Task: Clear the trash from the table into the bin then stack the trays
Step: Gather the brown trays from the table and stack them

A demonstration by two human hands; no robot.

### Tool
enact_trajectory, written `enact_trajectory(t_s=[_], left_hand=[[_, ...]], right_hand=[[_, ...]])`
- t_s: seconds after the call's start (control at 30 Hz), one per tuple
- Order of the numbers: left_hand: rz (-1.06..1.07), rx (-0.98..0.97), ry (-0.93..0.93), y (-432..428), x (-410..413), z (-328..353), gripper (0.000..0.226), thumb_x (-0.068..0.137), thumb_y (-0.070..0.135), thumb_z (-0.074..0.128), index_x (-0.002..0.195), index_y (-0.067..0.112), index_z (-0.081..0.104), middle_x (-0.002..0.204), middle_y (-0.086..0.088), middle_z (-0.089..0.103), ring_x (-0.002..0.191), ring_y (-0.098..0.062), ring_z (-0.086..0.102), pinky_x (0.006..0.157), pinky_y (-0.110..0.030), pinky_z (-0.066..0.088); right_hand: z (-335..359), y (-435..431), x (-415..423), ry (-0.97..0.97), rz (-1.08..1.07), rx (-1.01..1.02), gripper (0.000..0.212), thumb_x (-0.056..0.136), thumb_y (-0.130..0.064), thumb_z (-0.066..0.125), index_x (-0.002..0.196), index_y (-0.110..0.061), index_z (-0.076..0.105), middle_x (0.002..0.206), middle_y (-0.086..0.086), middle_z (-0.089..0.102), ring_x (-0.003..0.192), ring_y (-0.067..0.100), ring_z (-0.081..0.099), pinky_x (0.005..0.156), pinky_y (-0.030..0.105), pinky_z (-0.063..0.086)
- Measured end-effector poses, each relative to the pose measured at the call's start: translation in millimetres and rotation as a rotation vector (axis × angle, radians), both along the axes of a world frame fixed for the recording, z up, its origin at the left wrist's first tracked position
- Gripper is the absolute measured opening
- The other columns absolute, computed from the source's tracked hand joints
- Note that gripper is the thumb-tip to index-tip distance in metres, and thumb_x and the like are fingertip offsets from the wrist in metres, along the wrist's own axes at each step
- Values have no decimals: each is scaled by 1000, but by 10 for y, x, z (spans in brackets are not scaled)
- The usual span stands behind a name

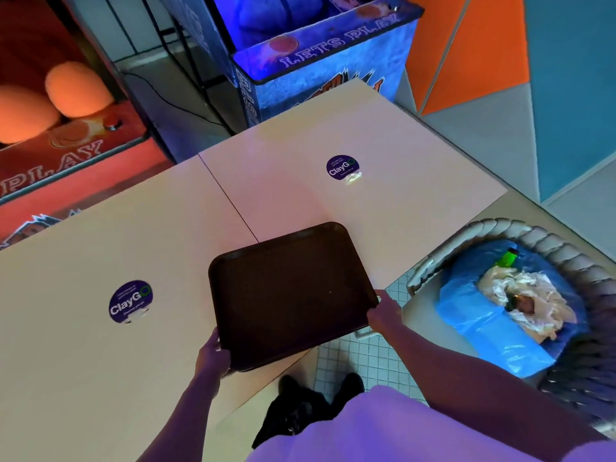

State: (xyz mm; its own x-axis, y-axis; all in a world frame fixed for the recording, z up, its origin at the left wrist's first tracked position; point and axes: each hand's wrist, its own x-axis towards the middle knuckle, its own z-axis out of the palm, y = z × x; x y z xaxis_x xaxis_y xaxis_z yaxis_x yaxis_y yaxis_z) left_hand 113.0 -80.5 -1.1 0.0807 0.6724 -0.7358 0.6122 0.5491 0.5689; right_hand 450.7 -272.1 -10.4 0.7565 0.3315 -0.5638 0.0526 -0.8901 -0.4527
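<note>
I see the dark tray (290, 295) between both hands: left hand (213, 353) grips its near corner, right hand (383, 313) grips its right edge, over the table's (100, 245) near edge.

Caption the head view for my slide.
Left hand and right hand hold an empty dark tray at the table edge, filled bin alongside.

Pale shirt (383, 428) (lilac-lit), dark trousers (293, 418), black shoes (353, 381)
</note>
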Motion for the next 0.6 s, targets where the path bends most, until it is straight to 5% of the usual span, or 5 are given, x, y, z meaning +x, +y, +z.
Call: enact_trajectory(t_s=[0.4, 0.6], left_hand=[[-241, 66, -89, 1009, 570, -231, 78, 84, -15, 47, 152, 24, 51, 125, -13, 68, 94, -36, 73, 74, -53, 65], [-323, 98, -93, 1471, 792, -701, 86, 60, 9, 51, 144, 25, 60, 117, 2, 74, 92, -29, 76, 77, -52, 65]], right_hand=[[-32, 161, -16, -9, -290, 10, 63, 78, -4, 52, 139, -19, 49, 113, 14, 65, 110, 34, 59, 92, 41, 51], [-43, 232, 84, -19, -350, -24, 61, 77, -4, 55, 137, -17, 52, 111, 14, 65, 105, 33, 61, 89, 40, 54]])
